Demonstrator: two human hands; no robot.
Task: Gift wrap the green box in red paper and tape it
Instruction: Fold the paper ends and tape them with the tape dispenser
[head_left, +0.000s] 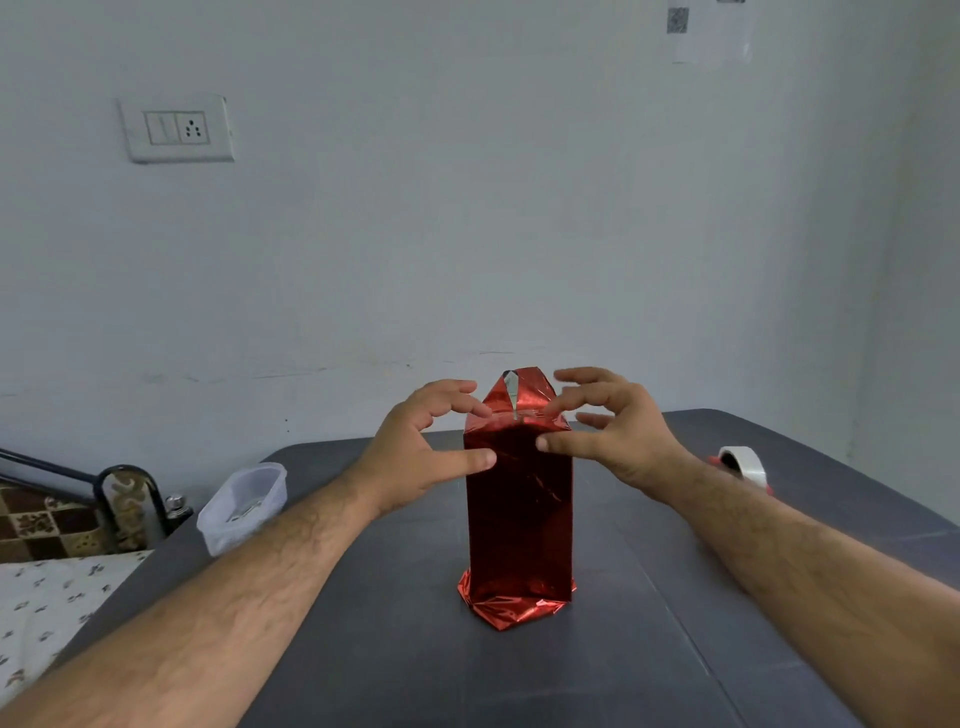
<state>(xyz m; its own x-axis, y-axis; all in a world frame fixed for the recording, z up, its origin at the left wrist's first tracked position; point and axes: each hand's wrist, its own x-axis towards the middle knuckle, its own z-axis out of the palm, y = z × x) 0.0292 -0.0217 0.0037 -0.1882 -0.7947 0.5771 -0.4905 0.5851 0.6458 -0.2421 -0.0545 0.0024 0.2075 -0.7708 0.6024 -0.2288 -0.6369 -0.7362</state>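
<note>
Head view: hands (415, 447) on red-wrapped box (519, 509)

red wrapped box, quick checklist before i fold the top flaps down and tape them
1. Red wrapped box upright on the table: ok.
2. Left hand and right hand at the top corners, thumbs on the front: ok.
3. Top flaps closed: not ok, standing open with a gap.
4. Bottom end folded under: ok; taped: cannot tell.
5. Tape roll on the table by the right forearm: ok.
6. Tape strip ready: not ok, none in either hand.
</note>
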